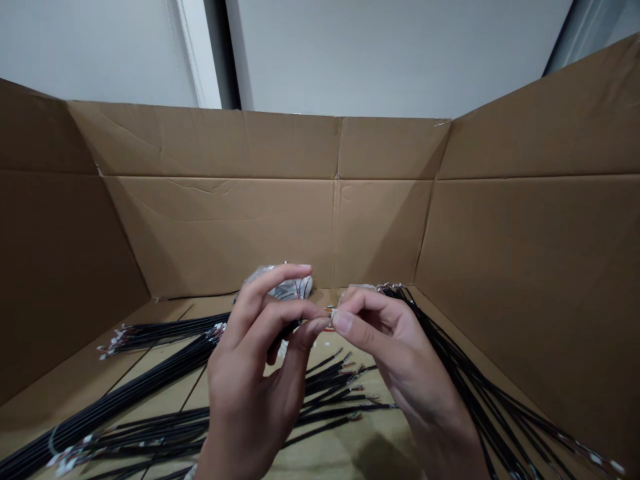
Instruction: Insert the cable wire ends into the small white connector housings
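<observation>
In the middle of the head view my left hand (260, 360) pinches the end of a cable (298, 324) between thumb and fingertip, its index finger stretched out above. My right hand (400, 353) meets it and pinches a small white connector (333, 319) between thumb and index finger. Thin coloured wires show at the connector, but my fingertips cover most of the joint. Whether the wires sit inside the connector cannot be made out. Below the hands lie several loose black cables (330, 387) with bare wire ends pointing right.
Cardboard walls (225, 220) enclose the work surface. At left lie a tied bundle of black cables (125, 393) and a smaller bundle (170, 331) with white connectors. More black cables (450, 360) run along the right wall. A clear plastic bag (295, 288) stands at the back.
</observation>
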Demonstrator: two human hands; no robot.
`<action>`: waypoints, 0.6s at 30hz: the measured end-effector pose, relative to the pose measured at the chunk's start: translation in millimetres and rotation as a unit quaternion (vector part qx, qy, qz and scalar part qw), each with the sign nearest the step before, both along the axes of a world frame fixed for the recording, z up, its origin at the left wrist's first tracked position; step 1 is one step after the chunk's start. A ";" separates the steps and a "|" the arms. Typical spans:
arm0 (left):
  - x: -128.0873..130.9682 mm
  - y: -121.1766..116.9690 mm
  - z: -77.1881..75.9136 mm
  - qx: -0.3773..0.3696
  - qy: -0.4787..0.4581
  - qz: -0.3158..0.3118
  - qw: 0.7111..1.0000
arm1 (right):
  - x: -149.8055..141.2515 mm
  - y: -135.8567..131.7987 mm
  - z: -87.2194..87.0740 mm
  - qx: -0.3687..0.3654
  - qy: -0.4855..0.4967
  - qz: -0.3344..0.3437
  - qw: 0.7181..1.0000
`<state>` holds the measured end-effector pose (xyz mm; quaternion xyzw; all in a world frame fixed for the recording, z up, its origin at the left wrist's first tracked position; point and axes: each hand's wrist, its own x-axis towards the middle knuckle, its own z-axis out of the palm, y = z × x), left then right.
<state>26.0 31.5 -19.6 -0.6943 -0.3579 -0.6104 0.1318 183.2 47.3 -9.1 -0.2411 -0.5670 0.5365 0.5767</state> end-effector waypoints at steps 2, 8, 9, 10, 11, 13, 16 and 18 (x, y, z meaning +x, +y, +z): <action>0.1 -0.2 -0.3 -0.005 -0.004 0.000 1.000 | 0.4 0.5 0.1 0.003 -0.003 0.000 1.000; 3.4 0.7 0.2 -0.038 -0.035 -0.026 0.998 | 2.0 3.6 -0.5 0.034 -0.014 -0.009 0.999; 3.6 1.0 0.0 -0.047 -0.046 -0.032 0.997 | 2.5 3.6 -0.9 0.042 -0.022 -0.019 0.999; 3.7 1.2 -0.2 -0.053 -0.059 -0.037 0.996 | 3.1 3.4 -1.3 0.052 -0.030 -0.030 0.998; 3.5 1.2 -0.3 -0.060 -0.069 -0.041 0.995 | 3.8 3.2 -1.6 0.061 -0.039 -0.041 0.997; 2.5 0.7 0.2 -0.068 -0.077 -0.050 0.993 | 5.5 3.1 -2.2 0.081 -0.056 -0.061 0.993; 0.0 -0.6 2.6 -0.096 -0.068 -0.065 0.991 | 7.7 3.7 -3.0 0.119 -0.072 -0.090 0.986; -1.4 -0.9 4.7 -0.125 -0.073 -0.085 0.986 | 8.3 3.7 -3.3 0.148 -0.078 -0.112 0.980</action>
